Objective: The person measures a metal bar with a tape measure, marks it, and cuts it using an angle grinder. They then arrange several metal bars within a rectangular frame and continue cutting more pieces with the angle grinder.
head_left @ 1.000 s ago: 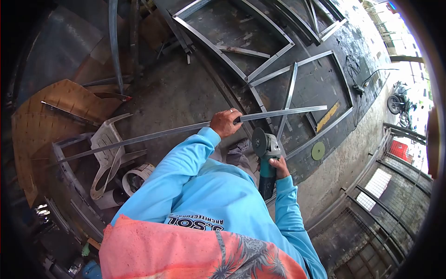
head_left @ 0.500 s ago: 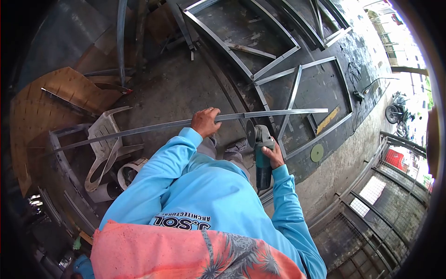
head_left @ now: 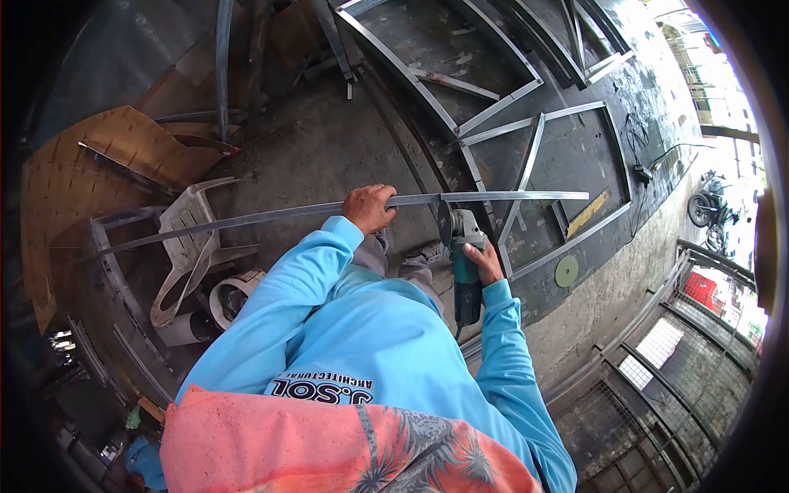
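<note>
Clearly, both hands are full: the left hand [head_left: 370,209] is curled closed over a long metal bar [head_left: 415,200], and the right hand [head_left: 485,261] is wrapped firmly round a grinder [head_left: 467,279], its dark disc [head_left: 445,222] upright just under the bar. Whether disc and metal touch, I cannot tell. The bar runs crosswise in front of the person, its bright right end over a metal frame [head_left: 527,162] on the dark table [head_left: 575,160], its far left part passing above a plastic chair [head_left: 191,209].

Plenty crowds the space. A yellow strip [head_left: 587,215] lies inside the frame, near the bar's right end, and a green disc [head_left: 566,271] sits beyond the frame's lower edge. A black cable [head_left: 637,135] tangles beside the frame. On the left, the chair stands close to a bucket [head_left: 251,283], with a brown board [head_left: 90,189] behind it. A shoe [head_left: 423,256] shows on the floor beneath the bar, just left of the grinder
</note>
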The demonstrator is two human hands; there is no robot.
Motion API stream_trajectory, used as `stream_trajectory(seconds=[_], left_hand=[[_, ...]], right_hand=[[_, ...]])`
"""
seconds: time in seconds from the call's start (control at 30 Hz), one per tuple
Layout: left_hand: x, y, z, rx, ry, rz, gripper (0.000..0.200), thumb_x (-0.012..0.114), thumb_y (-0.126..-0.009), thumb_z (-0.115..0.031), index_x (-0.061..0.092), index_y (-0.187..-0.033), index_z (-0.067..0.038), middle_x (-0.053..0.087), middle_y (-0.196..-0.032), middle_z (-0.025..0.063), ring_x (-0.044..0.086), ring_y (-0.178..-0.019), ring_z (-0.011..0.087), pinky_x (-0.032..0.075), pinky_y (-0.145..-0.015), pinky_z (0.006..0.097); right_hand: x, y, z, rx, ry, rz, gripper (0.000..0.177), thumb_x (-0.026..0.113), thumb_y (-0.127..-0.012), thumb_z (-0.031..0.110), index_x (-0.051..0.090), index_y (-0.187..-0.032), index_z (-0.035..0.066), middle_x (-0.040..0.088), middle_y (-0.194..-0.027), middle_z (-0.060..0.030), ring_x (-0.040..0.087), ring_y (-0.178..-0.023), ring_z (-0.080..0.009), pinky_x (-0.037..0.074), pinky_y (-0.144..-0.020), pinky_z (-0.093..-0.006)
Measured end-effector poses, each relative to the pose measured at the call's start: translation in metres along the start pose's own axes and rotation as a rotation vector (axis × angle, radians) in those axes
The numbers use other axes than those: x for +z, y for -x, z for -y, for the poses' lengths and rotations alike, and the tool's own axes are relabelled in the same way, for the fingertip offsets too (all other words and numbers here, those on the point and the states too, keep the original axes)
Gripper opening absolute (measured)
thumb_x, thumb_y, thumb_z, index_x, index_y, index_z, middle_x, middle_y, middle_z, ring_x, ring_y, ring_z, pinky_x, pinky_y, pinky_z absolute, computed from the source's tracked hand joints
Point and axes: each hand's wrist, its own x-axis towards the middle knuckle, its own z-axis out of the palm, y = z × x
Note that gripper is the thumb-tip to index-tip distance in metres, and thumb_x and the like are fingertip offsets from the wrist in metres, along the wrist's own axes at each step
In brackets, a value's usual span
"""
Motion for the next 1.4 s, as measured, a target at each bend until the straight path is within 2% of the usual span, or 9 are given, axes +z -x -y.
stream_trajectory(seconds=[0.67, 1.0, 1.1, 1.17, 1.2, 1.23, 1.33, 1.4], left_hand=[[0.0, 0.0, 0.001, 0.01, -0.009, 0.018, 0.027, 0.072, -0.073, -0.023, 0.067, -0.098, -0.011, 0.069, -0.095, 0.0113, 0.066, -0.092, 0.031, 0.052, -0.082, 0.0426], [0.0, -0.001, 0.001, 0.011, -0.023, 0.03, 0.031, 0.071, -0.073, -0.026, 0.067, -0.099, -0.01, 0.069, -0.097, 0.0118, 0.066, -0.094, 0.0312, 0.052, -0.083, 0.043], [-0.004, -0.002, -0.002, 0.011, -0.004, 0.023, 0.033, 0.071, -0.072, -0.025, 0.067, -0.101, -0.01, 0.069, -0.099, 0.0129, 0.065, -0.096, 0.0317, 0.051, -0.085, 0.0433], [-0.009, -0.001, -0.004, 0.04, 0.07, 0.029, 0.038, 0.073, -0.072, -0.028, 0.067, -0.104, -0.009, 0.068, -0.099, 0.0141, 0.064, -0.096, 0.0327, 0.051, -0.087, 0.0425], [-0.01, -0.003, -0.001, 0.047, 0.068, 0.033, 0.038, 0.073, -0.072, -0.028, 0.067, -0.104, -0.009, 0.068, -0.099, 0.0141, 0.064, -0.096, 0.0327, 0.051, -0.087, 0.0425], [-0.009, -0.009, 0.003, 0.052, 0.162, 0.064, 0.04, 0.074, -0.073, -0.031, 0.067, -0.105, -0.009, 0.068, -0.1, 0.0146, 0.064, -0.096, 0.0329, 0.051, -0.087, 0.0419], [-0.008, -0.04, -0.007, 0.064, 0.314, 0.105, 0.043, 0.075, -0.076, -0.036, 0.066, -0.107, -0.007, 0.067, -0.101, 0.0154, 0.064, -0.096, 0.0332, 0.05, -0.087, 0.0411], [-0.007, -0.069, -0.029, 0.077, 0.368, 0.11, 0.045, 0.075, -0.077, -0.038, 0.066, -0.107, -0.006, 0.067, -0.102, 0.0155, 0.064, -0.096, 0.0334, 0.05, -0.086, 0.0408]], right_hand=[[-0.005, -0.01, -0.017, 0.037, -0.027, -0.013, 0.077, 0.08, -0.071, 0.051, 0.054, -0.123, 0.001, 0.061, -0.107, -0.0078, 0.059, -0.097, -0.0187, 0.048, -0.086, -0.0323], [-0.001, -0.008, -0.013, 0.032, -0.045, -0.023, 0.076, 0.081, -0.071, 0.048, 0.053, -0.124, 0.001, 0.062, -0.108, -0.0076, 0.06, -0.095, -0.0179, 0.049, -0.085, -0.0319], [-0.007, -0.002, -0.018, -0.004, 0.022, 0.003, 0.077, 0.082, -0.07, 0.046, 0.052, -0.126, 0.001, 0.062, -0.107, -0.0076, 0.06, -0.095, -0.0179, 0.05, -0.083, -0.0326], [-0.014, 0.015, -0.023, 0.052, -0.082, 0.116, 0.077, 0.083, -0.07, 0.043, 0.05, -0.127, 0.002, 0.061, -0.105, -0.0077, 0.061, -0.094, -0.0182, 0.052, -0.081, -0.0336], [-0.018, 0.022, -0.034, 0.099, -0.175, 0.13, 0.077, 0.083, -0.07, 0.042, 0.049, -0.127, 0.002, 0.062, -0.101, -0.0087, 0.063, -0.088, -0.0197, 0.055, -0.075, -0.0346], [-0.024, 0.029, -0.044, 0.096, -0.18, 0.12, 0.077, 0.083, -0.07, 0.042, 0.049, -0.127, 0.002, 0.062, -0.101, -0.0087, 0.063, -0.088, -0.0197, 0.055, -0.075, -0.0346], [-0.033, 0.053, -0.058, 0.119, -0.294, 0.111, 0.081, 0.083, -0.067, 0.048, 0.049, -0.123, 0.001, 0.063, -0.096, -0.0141, 0.068, -0.076, -0.0255, 0.059, -0.066, -0.0374], [-0.037, 0.065, -0.065, 0.105, -0.323, 0.081, 0.081, 0.083, -0.067, 0.05, 0.049, -0.122, 0.001, 0.064, -0.095, -0.0149, 0.068, -0.076, -0.0258, 0.059, -0.066, -0.0376]])
